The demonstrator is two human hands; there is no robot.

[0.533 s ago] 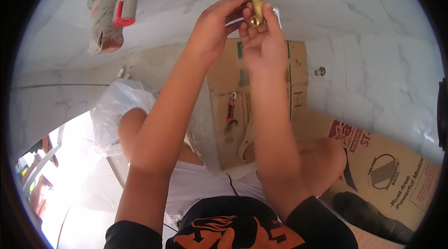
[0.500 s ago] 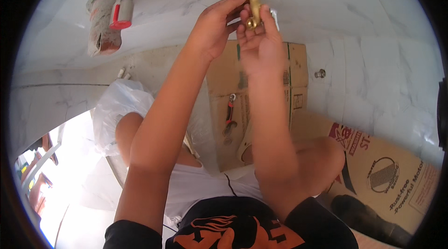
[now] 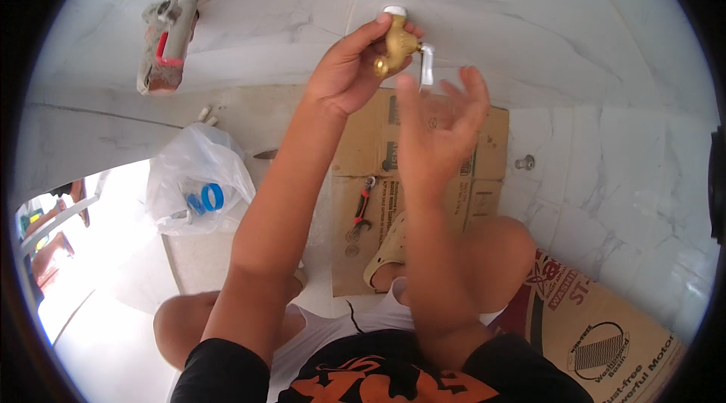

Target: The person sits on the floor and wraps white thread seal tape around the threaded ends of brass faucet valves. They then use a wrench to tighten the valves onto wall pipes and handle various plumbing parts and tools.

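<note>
A brass faucet (image 3: 399, 44) with a silver lever handle (image 3: 427, 66) sits at the wall, white thread tape or a white fitting (image 3: 394, 10) at its inlet end. My left hand (image 3: 355, 63) is wrapped round the faucet's body, thumb on its near side and fingertips showing behind it. The spout points down and to the left. Just below and right of the lever, my right hand (image 3: 442, 127) is apart from the faucet, its fingers spread and slightly smeared by motion.
At upper left a pipe valve with a red handle (image 3: 166, 51) juts from the marbled wall. A wrench with red-black grip (image 3: 363, 210) lies on flattened cardboard (image 3: 352, 153). A plastic bag (image 3: 170, 199) holds blue rings. A printed carton (image 3: 597, 327) stands lower right; a small wall fitting (image 3: 525, 162) is right.
My right hand has let go of the faucet and moved down and right. The faucet has turned, its lever now on the right and spout to the left. My left hand still holds it.
</note>
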